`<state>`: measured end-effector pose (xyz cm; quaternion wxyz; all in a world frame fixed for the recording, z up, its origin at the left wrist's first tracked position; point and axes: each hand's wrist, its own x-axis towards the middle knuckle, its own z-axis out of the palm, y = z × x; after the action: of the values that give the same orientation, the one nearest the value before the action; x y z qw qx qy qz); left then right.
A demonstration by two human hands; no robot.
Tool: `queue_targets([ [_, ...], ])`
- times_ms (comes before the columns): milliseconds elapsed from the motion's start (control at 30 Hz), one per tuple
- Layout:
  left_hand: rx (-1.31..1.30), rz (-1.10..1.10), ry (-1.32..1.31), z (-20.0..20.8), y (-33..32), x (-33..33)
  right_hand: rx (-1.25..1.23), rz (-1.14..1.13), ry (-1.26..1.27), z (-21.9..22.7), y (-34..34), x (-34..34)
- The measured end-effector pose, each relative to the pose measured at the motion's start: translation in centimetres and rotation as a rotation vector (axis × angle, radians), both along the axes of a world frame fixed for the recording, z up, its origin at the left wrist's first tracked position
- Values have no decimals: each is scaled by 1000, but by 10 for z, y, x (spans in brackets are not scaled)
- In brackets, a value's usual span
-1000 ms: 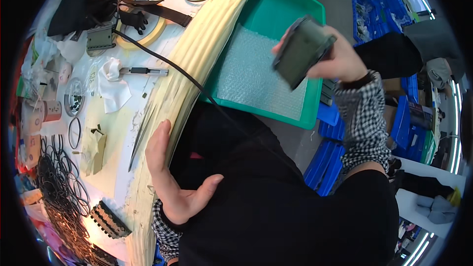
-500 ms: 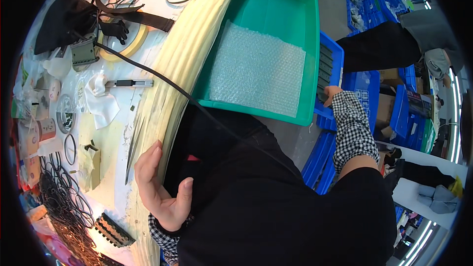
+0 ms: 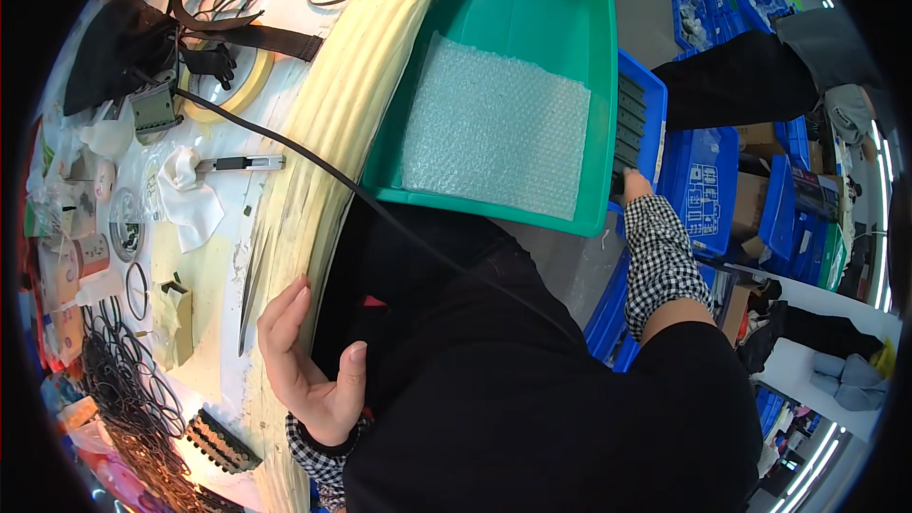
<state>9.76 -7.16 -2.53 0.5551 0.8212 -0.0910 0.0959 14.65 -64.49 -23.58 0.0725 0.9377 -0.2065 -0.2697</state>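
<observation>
My left hand is held palm up at the padded, cream-coloured table edge, its fingers stretched out and nothing in it. To the right, my right hand reaches down into a blue bin that holds dark grey-green ribbed pieces. It is at the near end of these pieces; its fingertips are mostly hidden, so I cannot tell whether it grips one. Between the table and this bin stands a green tub with a sheet of bubble wrap lying in it.
A black cord runs from a grey-green block on the table across my lap. Also on the table are a utility knife, a tape roll, a white cloth and black bands. Another person's dark-clothed leg extends beyond the blue bin.
My right hand and forearm have shifted slightly left and down in the view, staying at the blue bin. The left hand has hardly moved. The view itself has shifted a little.
</observation>
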Motion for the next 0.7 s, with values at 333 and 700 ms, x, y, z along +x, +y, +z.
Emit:
queue_targets([
  [333,-19,2,-28,0,0,3,-7,92,85,-13,-30,-3],
  [700,-28,-7,-21,-1,1,3,63,14,82,26,-2,-2],
])
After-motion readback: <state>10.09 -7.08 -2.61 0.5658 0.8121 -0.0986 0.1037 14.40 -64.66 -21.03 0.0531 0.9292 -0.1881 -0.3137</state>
